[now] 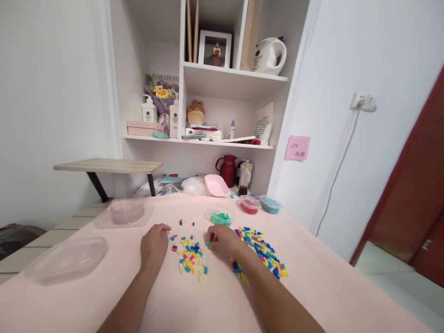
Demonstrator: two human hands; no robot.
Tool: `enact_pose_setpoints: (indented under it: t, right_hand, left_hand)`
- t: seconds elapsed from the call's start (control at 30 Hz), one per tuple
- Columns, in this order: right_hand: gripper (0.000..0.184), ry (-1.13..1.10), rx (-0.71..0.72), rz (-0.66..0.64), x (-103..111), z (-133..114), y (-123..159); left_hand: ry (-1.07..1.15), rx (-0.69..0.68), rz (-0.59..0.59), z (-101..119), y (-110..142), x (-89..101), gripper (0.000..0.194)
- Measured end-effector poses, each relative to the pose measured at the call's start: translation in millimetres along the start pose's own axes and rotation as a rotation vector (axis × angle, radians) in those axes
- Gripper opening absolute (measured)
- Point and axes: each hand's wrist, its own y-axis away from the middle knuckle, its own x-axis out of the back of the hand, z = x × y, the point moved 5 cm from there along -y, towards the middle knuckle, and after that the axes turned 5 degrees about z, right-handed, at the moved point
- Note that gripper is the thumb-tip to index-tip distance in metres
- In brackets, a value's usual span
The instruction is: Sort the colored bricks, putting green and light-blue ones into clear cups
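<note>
Two clear plastic containers (126,212) sit left of the left hand (153,246), its mostly hidden fingers unclear; right of scattered multicoloured plastic pieces (194,249), the right hand (224,241) pinches a small green plastic piece (208,243), its forearm (267,282) partly covering a larger multicoloured heap (260,247).

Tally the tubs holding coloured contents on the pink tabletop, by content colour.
Green tub: 1
Red tub: 1
Light blue tub: 1
Total: 3
</note>
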Motion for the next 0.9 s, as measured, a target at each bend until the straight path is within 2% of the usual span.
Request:
enact_pose_setpoints:
  t: [0.2, 0.43, 0.53, 0.77, 0.83, 0.9]
  right_hand:
    - [0.015, -0.084, 0.014, 0.018, 0.8, -3.1, 0.9]
    - [0.016, -0.217, -0.005, 0.142, 6.9, -5.9, -3.1]
    - [0.01, -0.276, -0.014, 0.231, 26.1, -1.2, -12.1]
    - [0.011, -0.221, -0.058, 0.398, 103.4, 19.9, -55.6]
    - [0.013, -0.166, -0.08, 0.389, 109.3, 26.2, -66.3]
    - [0.015, -0.116, -0.109, 0.341, 103.4, 33.1, -73.5]
  left_hand:
    - [0.036, 0.051, -0.017, -1.6, 1.6, 1.2, 0.036]
    - [0.077, 0.106, -0.046, -4.3, 2.5, 1.9, 0.034]
    - [0.101, 0.124, -0.078, -7.5, 1.6, 0.7, 0.033]
    - [0.134, 0.183, -0.182, -16.2, -6.8, -7.8, 0.03]
    - [0.135, 0.193, -0.206, -17.8, -8.6, -10.1, 0.03]
    - [0.135, 0.203, -0.218, -19.3, -9.4, -11.5, 0.031]
